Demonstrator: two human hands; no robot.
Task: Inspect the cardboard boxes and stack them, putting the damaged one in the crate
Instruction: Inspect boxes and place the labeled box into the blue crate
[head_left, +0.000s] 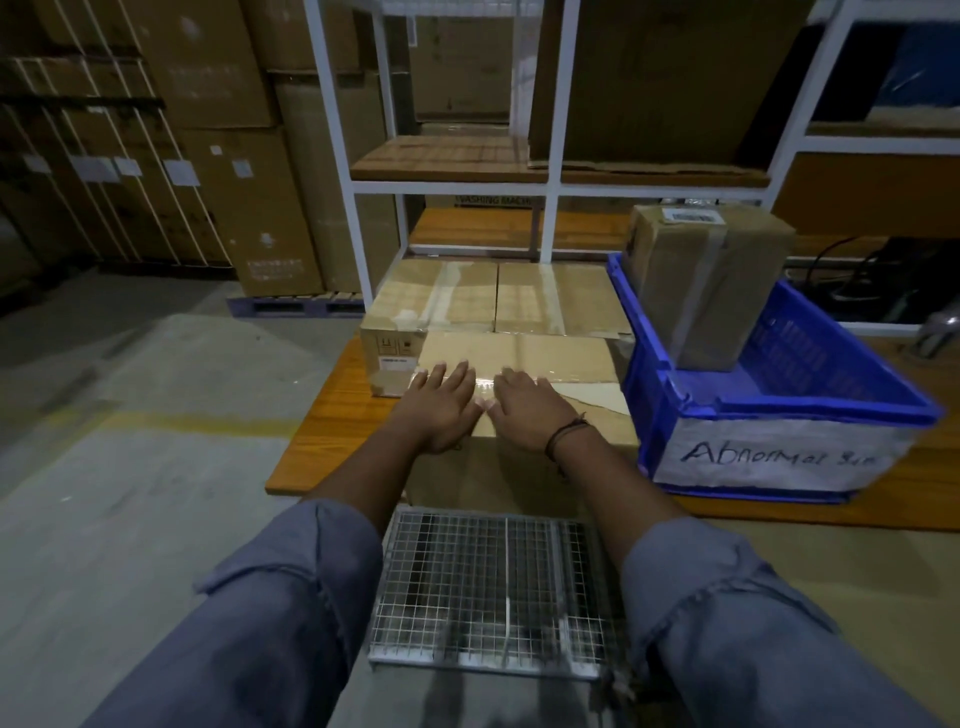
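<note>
A taped cardboard box stands nearest me on the orange table. My left hand and my right hand lie flat side by side on its top, fingers straight. Its top shows a torn, peeled patch just right of my right hand. Behind it sit two more boxes, one on the left and one on the right, side by side. A blue crate labelled "Abnormal" stands to the right, with a taped box upright inside it.
A wire-mesh rack sits low in front of the table between my arms. A white shelf frame rises behind the boxes. Large stacked cartons on a pallet fill the left background. Grey concrete floor lies left.
</note>
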